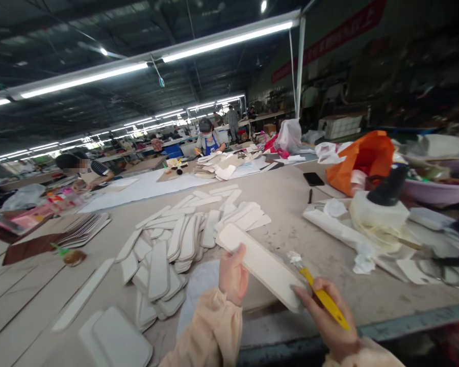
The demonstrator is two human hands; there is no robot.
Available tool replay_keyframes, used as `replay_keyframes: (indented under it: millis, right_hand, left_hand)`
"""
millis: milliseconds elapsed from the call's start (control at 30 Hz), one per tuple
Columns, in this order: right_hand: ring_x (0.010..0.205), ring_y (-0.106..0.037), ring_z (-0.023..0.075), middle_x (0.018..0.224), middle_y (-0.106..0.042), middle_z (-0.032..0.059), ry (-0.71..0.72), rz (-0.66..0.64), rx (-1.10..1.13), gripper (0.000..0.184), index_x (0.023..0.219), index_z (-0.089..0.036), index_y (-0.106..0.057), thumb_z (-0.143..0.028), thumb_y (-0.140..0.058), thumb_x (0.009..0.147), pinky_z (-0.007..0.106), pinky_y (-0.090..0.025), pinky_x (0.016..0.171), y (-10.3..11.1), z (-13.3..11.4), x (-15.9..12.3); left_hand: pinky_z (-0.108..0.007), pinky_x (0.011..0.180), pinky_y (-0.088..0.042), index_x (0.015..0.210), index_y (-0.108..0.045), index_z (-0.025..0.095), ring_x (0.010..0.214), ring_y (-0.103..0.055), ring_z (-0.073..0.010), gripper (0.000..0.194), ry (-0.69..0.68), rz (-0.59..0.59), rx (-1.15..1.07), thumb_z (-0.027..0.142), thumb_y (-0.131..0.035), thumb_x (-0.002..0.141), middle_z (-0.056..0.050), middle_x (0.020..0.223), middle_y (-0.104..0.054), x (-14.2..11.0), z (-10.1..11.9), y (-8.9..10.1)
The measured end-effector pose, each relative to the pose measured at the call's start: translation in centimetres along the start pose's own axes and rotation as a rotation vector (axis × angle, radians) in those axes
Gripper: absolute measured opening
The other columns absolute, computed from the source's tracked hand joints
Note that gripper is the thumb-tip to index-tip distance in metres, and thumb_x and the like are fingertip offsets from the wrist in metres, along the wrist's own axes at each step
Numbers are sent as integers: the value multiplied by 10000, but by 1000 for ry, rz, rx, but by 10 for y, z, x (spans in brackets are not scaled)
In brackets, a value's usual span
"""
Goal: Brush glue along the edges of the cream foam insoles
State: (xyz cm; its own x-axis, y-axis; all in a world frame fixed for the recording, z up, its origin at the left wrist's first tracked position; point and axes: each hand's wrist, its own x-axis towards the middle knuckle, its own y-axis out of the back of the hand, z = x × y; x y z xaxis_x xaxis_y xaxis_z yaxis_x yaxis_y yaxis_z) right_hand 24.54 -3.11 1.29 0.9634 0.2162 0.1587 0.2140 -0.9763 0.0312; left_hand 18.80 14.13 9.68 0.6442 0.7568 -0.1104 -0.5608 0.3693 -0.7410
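Observation:
A long cream panel with rounded corners (262, 260) is tilted above the table's front edge. My left hand (234, 275) is closed on its upper left part, thumb on top. My right hand (331, 316) is closed round a yellow-handled brush (325, 298) with a whitish tip pointing away from me. Fingertips of that same hand touch the panel's lower right end. Left of my hands lies a loose heap of similar pale panels (168, 260), some overlapping. Wider white panels (118, 339) lie nearer to me.
At right stand a white plastic container (378, 216), crumpled paper (363, 260), an orange bag (361, 158) and a phone (313, 179). A small green-topped bottle (71, 255) lies at left near stacked brown sheets (80, 232). Co-workers sit across the tables.

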Motion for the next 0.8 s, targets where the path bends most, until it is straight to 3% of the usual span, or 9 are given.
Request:
replay_keyframes:
  millis: [167,467,700,800]
  right_hand:
    - [500,-383,112,578,-413,-79,-29,11,-5,433,808,-244,-447,-520,-741,647,222,-334,457,-3,-9,-6]
    - [492,-366,106,569,-403,-82,-35,21,-7,447,826,-241,-459,-519,-755,641,219,-322,453,-2,-10,-5]
    - [424,-350,77,518,-395,-105,41,-10,113,424,802,-233,-434,-438,-775,655,189,-306,388,-1,-1,-2]
    - [468,-421,82,574,-476,-80,55,-2,183,399,812,-227,-442,-428,-762,682,189,-370,438,-1,-3,-3]
  left_hand:
    - [-321,837,-525,911,-653,133,871,-696,-220,387,1,-5,-16,162,-834,570,-66,851,-744,-1,2,0]
    - [-326,867,-512,908,-644,143,914,-686,-220,378,-4,-13,-30,177,-828,580,-53,856,-742,0,-1,2]
    - [-323,890,-511,968,-635,155,993,-661,-218,334,144,-50,31,167,-774,664,-63,928,-734,-12,-8,10]
    - [-307,877,-521,937,-640,149,980,-665,-208,278,170,-25,33,139,-752,682,-64,918,-734,-12,-8,16]
